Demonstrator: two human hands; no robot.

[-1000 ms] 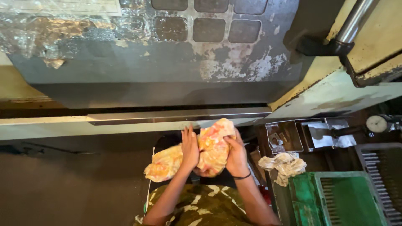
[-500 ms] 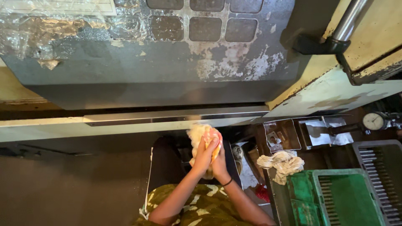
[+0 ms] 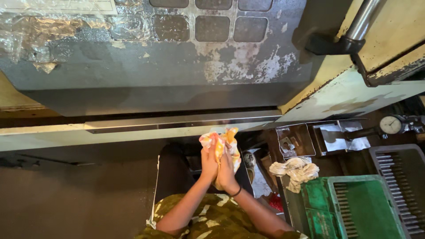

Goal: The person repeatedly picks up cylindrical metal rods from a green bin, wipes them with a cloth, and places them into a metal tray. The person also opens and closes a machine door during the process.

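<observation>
Compared with the view 1 second back, when the orange-and-white patterned rag (image 3: 226,146) was spread wide between the palms, it is now bunched into a tight wad and both hands are pressing together around it, raised in front of the person's chest. Left hand (image 3: 209,160) is lying flat against the cloth's near side with its fingers pointing up; right hand (image 3: 226,170), wearing a dark band at the wrist, is closing against it from the opposite side, so both are grasping the rag between palm and palm. Only the top folds are poking out above the fingertips.

Judging by the way it is crumpling, the rag is looking soft, light and limp, with no stiffness of its own; it will likely sag or unfold wherever it is not being squeezed, so a full-palm grip on the bunched middle is seeming safer than a pinch at a loose corner. It may be oily, though that is not showing.

Just beyond the fingertips a bright metal rail (image 3: 181,121) is running along the worn machine panel (image 3: 177,71). To the right of the right hand, a second white crumpled cloth (image 3: 294,170) is lying by a green plastic crate (image 3: 354,208), well apart from a round dial gauge (image 3: 391,125)
</observation>
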